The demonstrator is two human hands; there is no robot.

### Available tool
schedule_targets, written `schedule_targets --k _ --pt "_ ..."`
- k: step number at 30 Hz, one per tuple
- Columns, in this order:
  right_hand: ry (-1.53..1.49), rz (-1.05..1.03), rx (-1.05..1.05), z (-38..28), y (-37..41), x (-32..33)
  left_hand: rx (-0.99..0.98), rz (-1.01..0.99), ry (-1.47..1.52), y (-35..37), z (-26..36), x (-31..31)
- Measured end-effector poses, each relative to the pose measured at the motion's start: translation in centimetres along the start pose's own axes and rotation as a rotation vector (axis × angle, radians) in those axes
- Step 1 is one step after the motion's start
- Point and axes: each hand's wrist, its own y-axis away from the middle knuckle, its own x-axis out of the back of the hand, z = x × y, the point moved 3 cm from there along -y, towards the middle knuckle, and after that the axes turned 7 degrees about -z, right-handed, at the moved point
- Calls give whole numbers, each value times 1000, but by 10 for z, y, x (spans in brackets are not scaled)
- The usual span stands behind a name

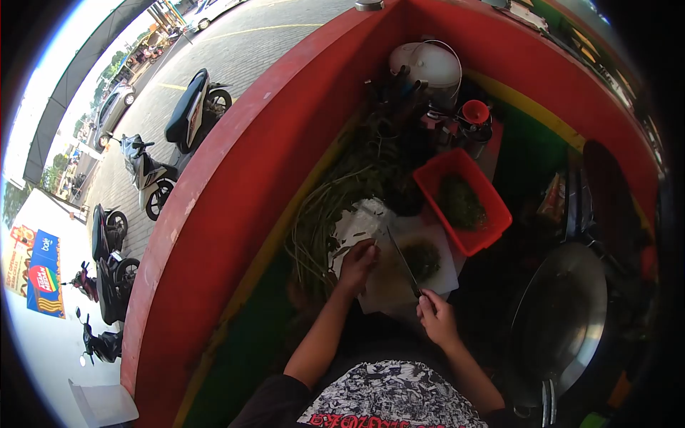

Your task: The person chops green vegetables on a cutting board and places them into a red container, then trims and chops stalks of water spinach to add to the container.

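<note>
My right hand (437, 318) is closed round the dark handle of a knife (404, 262), whose blade points up and to the left over a white cutting board (387, 291). Chopped greens (426, 261) lie on the board, right of the blade. My left hand (359, 262) is closed in a pinch at the board's left side; whatever its fingertips hold is too small to name. Beyond the board, a red basin (465, 241) holds cut greens (460, 202). Long green stalks (314, 221) lie in a heap to the left of the board.
A red wall (214, 192) curves along the left and far sides. At right is a large metal wok (564, 317). A white bucket (435, 68) and a red funnel (475, 111) stand at the back. Motorbikes (189, 114) are parked beyond the wall.
</note>
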Motion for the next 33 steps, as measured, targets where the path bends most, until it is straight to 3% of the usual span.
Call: schedule_targets --k 2,8,12,18,21,23,33 --pt "-329 -68 -21 -32 3 -4 117 -108 231 22 -9 -12" --pt "-419 -114 -14 -74 3 -10 50 -302 422 50 0 -42" --pt "-431 -134 -17 -80 4 -8 45 -267 423 54 8 -45" --pt "-295 -141 23 -82 12 -3 22 -277 359 56 7 -41" --pt "-238 -102 60 -86 22 0 -29 -353 310 56 13 -43" --pt "-152 -65 103 -88 27 2 -183 -357 182 56 23 -49" --pt "-86 -83 196 -103 41 15 -285 -459 -81 61 60 -52"
